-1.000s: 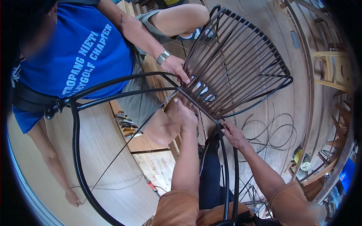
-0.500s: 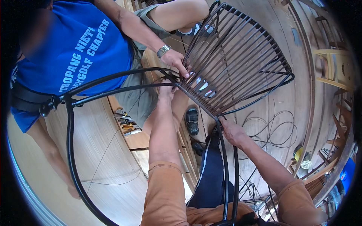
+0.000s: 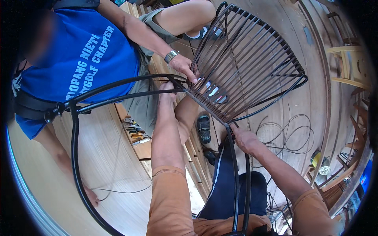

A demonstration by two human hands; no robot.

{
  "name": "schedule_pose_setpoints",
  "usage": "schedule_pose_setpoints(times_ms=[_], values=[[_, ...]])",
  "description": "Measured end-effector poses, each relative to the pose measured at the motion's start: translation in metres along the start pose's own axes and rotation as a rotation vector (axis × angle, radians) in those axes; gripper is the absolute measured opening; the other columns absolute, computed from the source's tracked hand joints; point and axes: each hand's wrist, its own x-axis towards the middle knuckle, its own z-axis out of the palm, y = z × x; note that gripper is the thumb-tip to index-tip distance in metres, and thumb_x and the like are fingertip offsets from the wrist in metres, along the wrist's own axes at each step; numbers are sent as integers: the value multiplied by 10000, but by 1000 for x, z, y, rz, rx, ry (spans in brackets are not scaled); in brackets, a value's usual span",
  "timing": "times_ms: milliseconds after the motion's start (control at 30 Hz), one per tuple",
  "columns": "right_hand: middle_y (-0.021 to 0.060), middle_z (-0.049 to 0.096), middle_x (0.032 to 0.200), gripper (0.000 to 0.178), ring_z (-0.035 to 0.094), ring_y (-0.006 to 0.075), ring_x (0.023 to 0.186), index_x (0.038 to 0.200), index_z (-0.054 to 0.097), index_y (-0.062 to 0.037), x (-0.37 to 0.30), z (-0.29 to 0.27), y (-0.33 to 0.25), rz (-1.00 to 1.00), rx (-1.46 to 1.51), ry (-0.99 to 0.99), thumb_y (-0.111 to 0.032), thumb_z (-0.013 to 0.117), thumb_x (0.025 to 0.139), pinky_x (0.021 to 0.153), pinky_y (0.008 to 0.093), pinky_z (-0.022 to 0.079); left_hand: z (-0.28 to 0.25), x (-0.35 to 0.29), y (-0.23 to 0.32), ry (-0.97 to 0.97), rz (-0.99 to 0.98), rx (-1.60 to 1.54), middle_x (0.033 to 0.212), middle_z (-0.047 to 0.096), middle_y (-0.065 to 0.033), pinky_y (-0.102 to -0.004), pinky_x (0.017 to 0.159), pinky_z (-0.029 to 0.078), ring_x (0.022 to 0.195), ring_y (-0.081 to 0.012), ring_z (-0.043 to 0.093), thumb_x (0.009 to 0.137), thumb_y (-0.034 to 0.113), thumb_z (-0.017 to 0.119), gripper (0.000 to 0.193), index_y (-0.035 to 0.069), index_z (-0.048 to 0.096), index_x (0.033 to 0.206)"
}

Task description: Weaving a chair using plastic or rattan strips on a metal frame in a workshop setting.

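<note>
A chair with a black metal frame [image 3: 75, 145] lies tilted before me. Its fan-shaped panel [image 3: 248, 59] is strung with rows of dark brown strands. My left hand [image 3: 167, 89] is closed round the frame at the panel's left corner, its fingers partly hidden by the bars. At the panel's lower corner my right hand [image 3: 242, 137] grips the frame where the bars meet. A co-worker's hand with a wristwatch [image 3: 185, 67] presses on the strands beside my left hand. The co-worker's other hand [image 3: 93, 197] holds a thin dark strand [image 3: 126, 192] over the pale board.
A co-worker in a blue shirt [image 3: 94, 51] sits at the left, close to the frame. Hand tools [image 3: 136, 133] lie in a wooden tray under the bars. Coiled strands [image 3: 287, 133] rest on the plank floor at right, near a yellow roll [image 3: 316, 158] and wooden pieces.
The co-worker's lower hand has moved down and to the right with the strand. Both my hands keep their hold on the frame, and the view has shifted slightly.
</note>
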Motion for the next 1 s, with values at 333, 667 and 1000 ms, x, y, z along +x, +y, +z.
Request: schedule_pose_setpoints(times_ms=[333, 667, 1000], values=[[208, 577, 1017, 485, 566, 365, 955, 1286, 303, -46, -1, 11, 11, -32, 90, 104, -154, 501, 856, 815, 431, 453, -11, 6, 15, -155, 273, 410, 681, 567, -108, -288, 424, 414, 519, -185, 511, 884, 127, 365, 222, 10, 542, 817], [146, 629, 1027, 298, 605, 267, 970, 1129, 578, -43, -13, -132, 106, -250, 255, 901, -206, 540, 882, 831, 341, 478, 13, 4, 15, -9, 167, 213, 716, 562, -88, -224, 395, 357, 539, -146, 502, 896, 177, 409, 209, 27, 555, 909], [201, 385, 1350, 614, 376, 387, 1221, 1300, 418, -87, 96, -294, 148, 96, 270, 773, -522, 420, 867, 1017, 463, 284, -18, 22, 11, -179, 269, 61, 699, 577, -83, -217, 371, 391, 488, -145, 507, 899, 158, 395, 209, 31, 556, 855]])
